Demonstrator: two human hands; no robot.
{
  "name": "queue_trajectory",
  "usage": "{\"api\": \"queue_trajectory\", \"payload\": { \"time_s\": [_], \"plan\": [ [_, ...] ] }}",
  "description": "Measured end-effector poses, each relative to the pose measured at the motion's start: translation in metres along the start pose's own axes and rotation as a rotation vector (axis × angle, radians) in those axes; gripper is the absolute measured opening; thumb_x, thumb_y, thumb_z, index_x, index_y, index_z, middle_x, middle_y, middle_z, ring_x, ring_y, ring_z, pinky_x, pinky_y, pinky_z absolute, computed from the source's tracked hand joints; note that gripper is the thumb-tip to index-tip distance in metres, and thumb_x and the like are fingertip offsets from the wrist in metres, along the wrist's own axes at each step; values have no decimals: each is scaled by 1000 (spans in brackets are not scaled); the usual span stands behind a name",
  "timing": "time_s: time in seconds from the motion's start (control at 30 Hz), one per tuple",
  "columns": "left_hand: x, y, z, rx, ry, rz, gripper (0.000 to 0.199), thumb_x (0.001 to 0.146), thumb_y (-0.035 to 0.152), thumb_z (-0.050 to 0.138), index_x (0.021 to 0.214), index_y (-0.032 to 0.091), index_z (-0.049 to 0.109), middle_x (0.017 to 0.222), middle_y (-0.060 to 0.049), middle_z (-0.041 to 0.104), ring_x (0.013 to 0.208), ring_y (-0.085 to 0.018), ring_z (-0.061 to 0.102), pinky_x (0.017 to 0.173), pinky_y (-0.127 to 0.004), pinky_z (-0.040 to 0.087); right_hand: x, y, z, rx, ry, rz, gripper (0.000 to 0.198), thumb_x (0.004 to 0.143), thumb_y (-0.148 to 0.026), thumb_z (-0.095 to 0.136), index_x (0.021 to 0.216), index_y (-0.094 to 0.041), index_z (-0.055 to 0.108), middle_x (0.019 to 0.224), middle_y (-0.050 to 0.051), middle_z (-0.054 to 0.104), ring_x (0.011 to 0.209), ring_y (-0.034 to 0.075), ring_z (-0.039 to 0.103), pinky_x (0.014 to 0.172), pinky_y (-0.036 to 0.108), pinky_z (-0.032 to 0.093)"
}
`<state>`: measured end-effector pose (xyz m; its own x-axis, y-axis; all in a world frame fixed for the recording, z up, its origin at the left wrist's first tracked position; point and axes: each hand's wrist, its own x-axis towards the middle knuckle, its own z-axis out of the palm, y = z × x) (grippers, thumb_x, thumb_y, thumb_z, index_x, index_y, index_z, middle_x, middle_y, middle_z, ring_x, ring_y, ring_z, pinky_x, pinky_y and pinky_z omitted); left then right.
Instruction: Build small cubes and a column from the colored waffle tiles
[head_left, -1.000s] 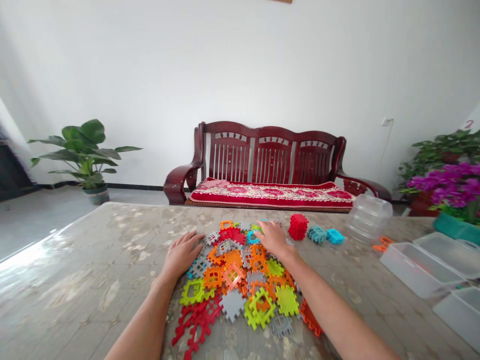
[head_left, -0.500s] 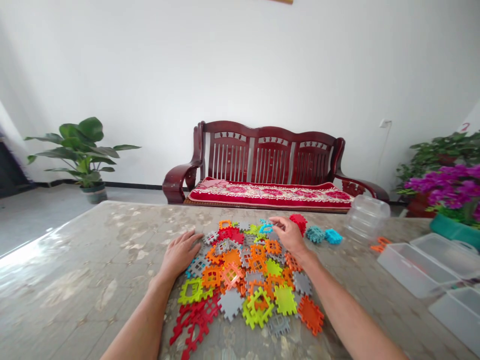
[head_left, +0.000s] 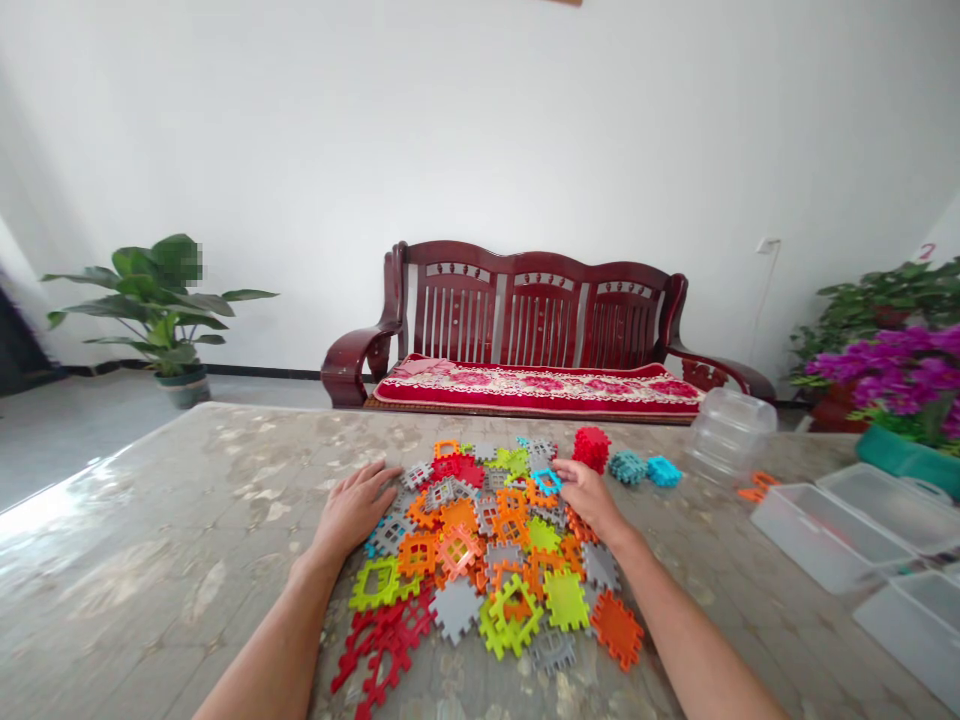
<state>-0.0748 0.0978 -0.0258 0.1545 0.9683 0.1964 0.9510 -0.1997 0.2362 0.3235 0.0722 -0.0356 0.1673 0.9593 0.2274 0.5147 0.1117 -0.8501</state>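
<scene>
I see my left hand [head_left: 352, 512] lying flat, fingers spread and released, on the left edge of a heap of notched square plastic tiles [head_left: 487, 560] in orange, lime, grey and red. My right hand [head_left: 592, 497] rests at the far right of the heap, its fingertips pinched on a small blue open-frame plastic tile [head_left: 547, 481] that sits just above the orange pieces. The tiles are thin, toothed along every edge, some solid and some with window-like cutouts. They lie on a glossy table top with a beige marbled pattern [head_left: 187, 520].

Just beyond my right hand stands a red cube built from toothed tiles [head_left: 592, 448], and to its right sit a teal cluster of joined tiles [head_left: 627, 466] and a bright blue cluster [head_left: 663, 471], each apart from the heap. Farther right is a clear ribbed plastic tub lying on its side [head_left: 731, 436]; near right are shallow clear plastic trays [head_left: 832, 538]. Beyond the table stands a dark red carved wooden bench with a floral cushion [head_left: 540, 340].
</scene>
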Motion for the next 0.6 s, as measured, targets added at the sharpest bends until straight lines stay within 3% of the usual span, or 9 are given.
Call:
{"api": "queue_trajectory", "payload": {
  "time_s": [0.13,0.23,0.3,0.43,0.6],
  "plan": [
    [0,0,0,2,-1,-1,44,93,38,40,132,33,60,147,-4,52,136,-23,45,112,-42,33,-8,-12,-3,-224,76,-89,42,71,-32,62,111,-17,69,111,13,72,103,28,67,91,42,52],
    [0,0,0,-1,-1,-1,44,93,38,41,132,33,60,147,-4,52,136,-24,45,112,-42,34,-16,-25,-1,-443,106,-159,51,72,-46,68,115,-18,68,110,13,71,104,32,65,92,45,49],
    [1,0,1,-2,2,0,44,93,38,41,132,32,61,146,-4,53,136,-24,46,112,-42,34,-21,-31,2,-531,97,-150,54,70,-47,70,117,-20,67,112,13,71,101,32,64,89,44,49],
    [1,-2,3,-7,22,1,43,92,37,43,130,34,62,145,-2,54,135,-24,47,112,-40,34,-25,-33,8,-570,123,-134,48,70,-39,70,117,-24,67,111,10,72,97,29,65,84,39,49],
    [2,-4,4,-7,10,0,43,92,38,43,131,34,61,146,-2,53,136,-25,45,112,-42,34,-23,-35,0,-458,195,-190,49,72,-35,67,120,-26,65,115,7,71,103,26,64,91,39,49]
  ]
}}
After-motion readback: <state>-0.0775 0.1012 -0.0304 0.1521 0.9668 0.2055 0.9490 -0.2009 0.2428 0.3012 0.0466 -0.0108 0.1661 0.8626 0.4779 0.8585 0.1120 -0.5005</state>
